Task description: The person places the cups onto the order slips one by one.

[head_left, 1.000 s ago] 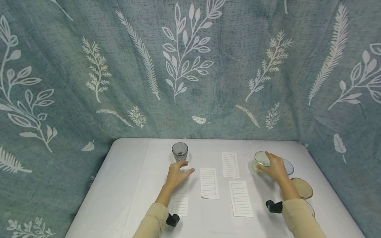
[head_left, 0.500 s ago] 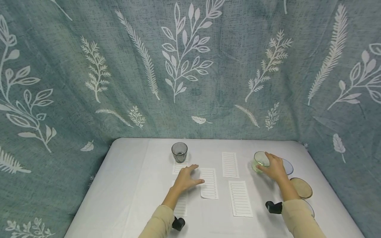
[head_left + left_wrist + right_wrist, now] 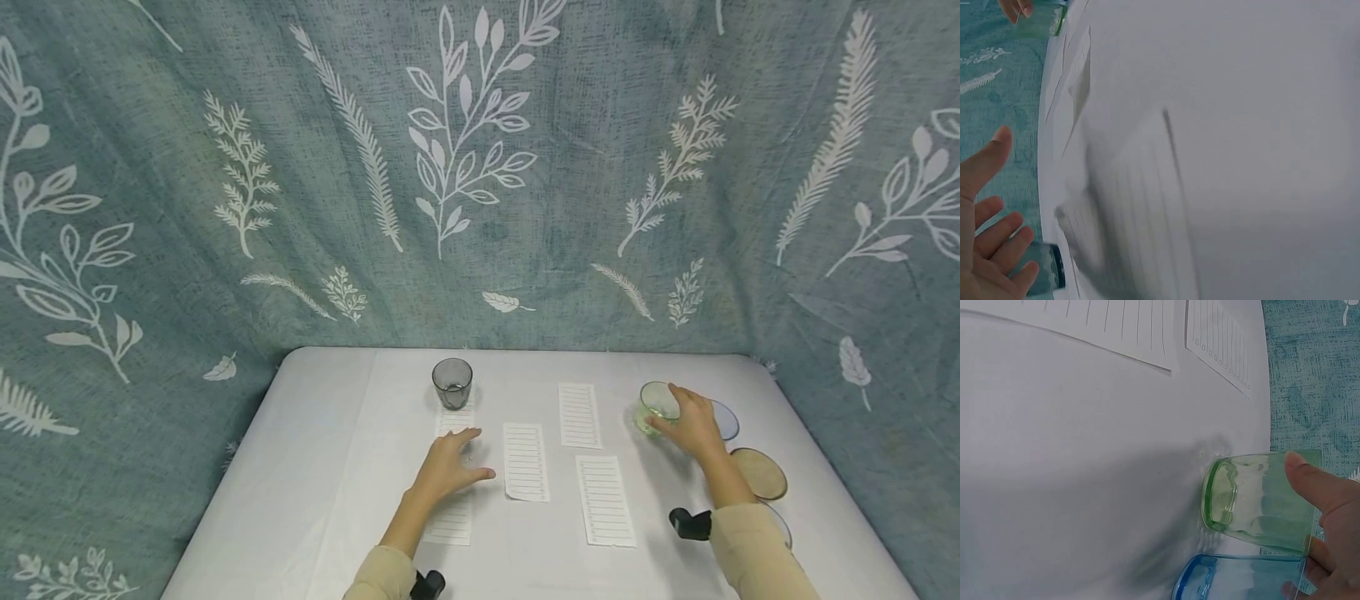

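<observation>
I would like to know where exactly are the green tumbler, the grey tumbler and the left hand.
Green tumbler (image 3: 1257,503), right wrist view: middle of its side wall.
Grey tumbler (image 3: 452,391), head view: front of its side wall.
Left hand (image 3: 442,469), head view: middle of the hand.

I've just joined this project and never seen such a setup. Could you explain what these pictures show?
There is no machine at work here, just a person working bare-handed. The wide picture comes from a camera worn on the head, looking forward and down. The other two come from cameras worn on the wrists, which is why the scene looks turned sideways there. On the white table lie lined paper sheets, with a grey glass toward the back. On the right are a blue glass and a round brown item. The right hand holds a green glass between thumb and fingers. The left hand is empty.
</observation>
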Motion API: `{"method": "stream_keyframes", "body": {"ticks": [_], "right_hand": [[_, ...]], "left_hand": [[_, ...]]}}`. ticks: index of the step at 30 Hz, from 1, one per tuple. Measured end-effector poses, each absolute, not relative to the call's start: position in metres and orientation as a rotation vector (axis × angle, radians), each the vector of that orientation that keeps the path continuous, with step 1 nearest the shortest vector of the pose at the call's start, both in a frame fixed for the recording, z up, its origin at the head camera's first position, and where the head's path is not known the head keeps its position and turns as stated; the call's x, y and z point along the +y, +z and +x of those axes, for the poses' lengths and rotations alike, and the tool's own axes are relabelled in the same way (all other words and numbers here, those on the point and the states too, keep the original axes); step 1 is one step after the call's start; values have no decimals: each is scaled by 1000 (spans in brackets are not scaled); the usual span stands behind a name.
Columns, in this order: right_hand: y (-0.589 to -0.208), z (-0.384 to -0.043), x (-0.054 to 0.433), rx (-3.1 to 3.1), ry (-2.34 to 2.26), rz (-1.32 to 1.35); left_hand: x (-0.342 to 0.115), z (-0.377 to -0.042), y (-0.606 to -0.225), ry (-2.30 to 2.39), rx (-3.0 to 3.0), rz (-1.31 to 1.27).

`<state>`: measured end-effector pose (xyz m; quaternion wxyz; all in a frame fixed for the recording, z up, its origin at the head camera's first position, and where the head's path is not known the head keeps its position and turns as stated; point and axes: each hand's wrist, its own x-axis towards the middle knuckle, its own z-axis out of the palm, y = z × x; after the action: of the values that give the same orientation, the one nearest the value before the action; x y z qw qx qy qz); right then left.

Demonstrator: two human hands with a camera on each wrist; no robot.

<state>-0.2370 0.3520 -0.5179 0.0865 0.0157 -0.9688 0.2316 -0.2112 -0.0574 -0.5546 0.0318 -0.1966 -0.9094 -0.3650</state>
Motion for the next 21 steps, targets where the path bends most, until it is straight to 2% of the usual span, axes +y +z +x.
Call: {"method": "stream_keyframes", "body": {"ticks": [11,21], "right_hand": [[-516,-236,351,-2889,709,49],[-516,-235,350,-2871,704,64]], "left_hand": [[-112,-173,-569,-1083,-2845,-529],[-133,-157,-577,-1012,-2931,-581]]}}
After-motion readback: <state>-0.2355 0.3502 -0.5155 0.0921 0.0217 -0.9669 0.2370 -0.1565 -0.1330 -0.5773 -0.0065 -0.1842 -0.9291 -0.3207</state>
